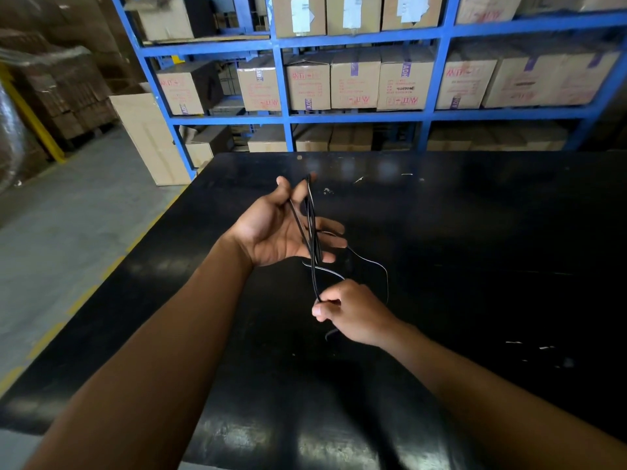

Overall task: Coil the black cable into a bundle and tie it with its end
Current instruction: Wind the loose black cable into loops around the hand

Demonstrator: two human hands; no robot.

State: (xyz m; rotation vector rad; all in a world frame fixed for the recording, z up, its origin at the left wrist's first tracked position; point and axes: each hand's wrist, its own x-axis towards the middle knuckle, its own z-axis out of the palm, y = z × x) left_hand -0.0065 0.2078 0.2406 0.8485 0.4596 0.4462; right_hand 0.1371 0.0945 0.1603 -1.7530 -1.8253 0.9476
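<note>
A thin black cable [311, 218] runs in long loops across my left hand [275, 228], which is held palm up above the black table with the fingers spread; the loops hook over the fingertips and hang past the heel of the palm. My right hand [353, 313] is nearer to me and lower, pinching the bottom of the loops between thumb and forefinger. A loose strand [381, 268] trails from the hands in an arc to the right, over the tabletop. A short end of cable shows under my right hand.
The black table [475, 249] fills the near field. Behind it stands a blue steel rack [356, 115] loaded with cardboard boxes. A tall carton [149, 137] leans at the rack's left foot. Grey floor with yellow lines lies to the left.
</note>
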